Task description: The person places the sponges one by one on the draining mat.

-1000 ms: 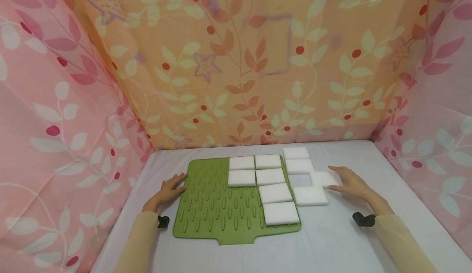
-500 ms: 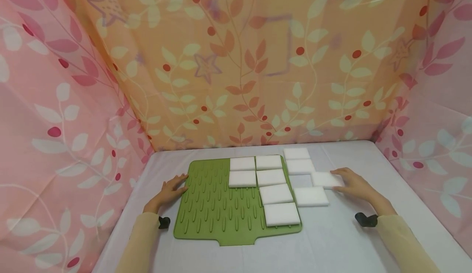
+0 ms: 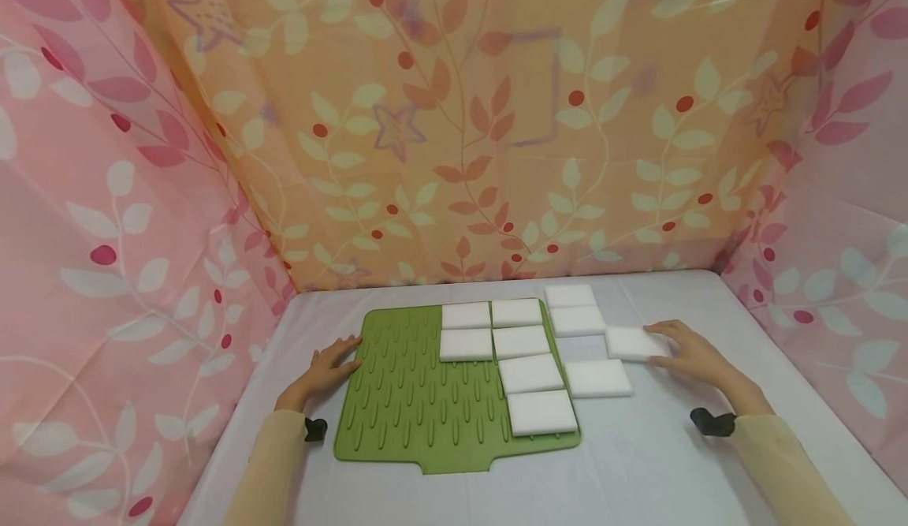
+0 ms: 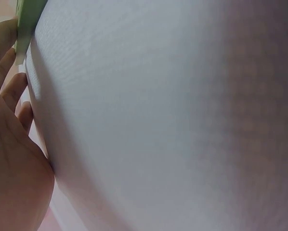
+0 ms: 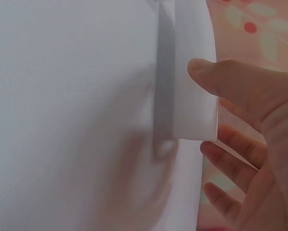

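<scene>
My right hand [image 3: 697,356] pinches a white sponge [image 3: 634,343] by its right end, thumb on the near side. In the right wrist view the thumb lies on the face of the sponge [image 5: 196,103], which is a little off the white cloth, with a shadow beside it. My left hand [image 3: 322,371] rests at the left edge of a green ribbed mat [image 3: 397,400], fingertips touching it. The left wrist view has the fingers of that hand [image 4: 14,159] against a corner of the green mat [image 4: 28,24]. Several white sponges [image 3: 542,413] lie flat on the mat's right side.
Right of the mat, two sponges [image 3: 576,321] lie at the back, and another sponge [image 3: 598,379] lies nearer the front. A white cloth [image 3: 660,463] covers the table. Patterned curtains [image 3: 454,155] enclose the back and both sides.
My right hand has moved slightly right and up with the sponge, widening its gap from the neighbouring sponges. The left hand and the mat stay in place.
</scene>
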The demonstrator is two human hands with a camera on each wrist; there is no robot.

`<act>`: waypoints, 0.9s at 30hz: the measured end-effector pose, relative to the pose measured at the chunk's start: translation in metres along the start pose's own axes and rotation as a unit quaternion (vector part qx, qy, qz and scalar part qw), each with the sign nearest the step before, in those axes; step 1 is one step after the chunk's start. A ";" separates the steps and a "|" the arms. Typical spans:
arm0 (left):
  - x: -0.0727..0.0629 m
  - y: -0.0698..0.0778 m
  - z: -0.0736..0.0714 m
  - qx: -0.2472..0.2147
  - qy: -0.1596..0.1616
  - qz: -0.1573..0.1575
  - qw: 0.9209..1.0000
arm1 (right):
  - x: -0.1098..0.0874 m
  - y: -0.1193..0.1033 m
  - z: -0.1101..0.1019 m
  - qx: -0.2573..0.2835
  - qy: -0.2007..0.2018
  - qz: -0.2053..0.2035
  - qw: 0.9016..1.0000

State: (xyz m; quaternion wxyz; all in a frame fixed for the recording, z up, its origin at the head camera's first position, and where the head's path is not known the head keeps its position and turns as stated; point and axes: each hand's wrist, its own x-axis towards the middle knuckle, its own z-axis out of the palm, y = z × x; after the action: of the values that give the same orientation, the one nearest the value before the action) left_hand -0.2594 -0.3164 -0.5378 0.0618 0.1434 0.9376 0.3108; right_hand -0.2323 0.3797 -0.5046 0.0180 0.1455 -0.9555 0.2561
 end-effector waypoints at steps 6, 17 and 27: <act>0.000 -0.001 0.000 -0.001 0.001 0.001 1.000 | -0.001 0.000 -0.004 0.000 0.007 -0.004 1.000; 0.001 -0.004 0.001 -0.003 -0.003 -0.002 1.000 | -0.001 0.002 -0.009 -0.002 0.007 -0.002 1.000; 0.003 -0.006 0.001 0.005 0.003 0.001 1.000 | 0.002 -0.001 -0.013 0.004 0.016 -0.006 1.000</act>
State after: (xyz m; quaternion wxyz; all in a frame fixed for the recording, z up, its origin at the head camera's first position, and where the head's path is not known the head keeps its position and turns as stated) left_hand -0.2636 -0.3193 -0.5421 0.0577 0.1442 0.9392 0.3062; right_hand -0.2348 0.3851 -0.4927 0.0340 0.1470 -0.9531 0.2624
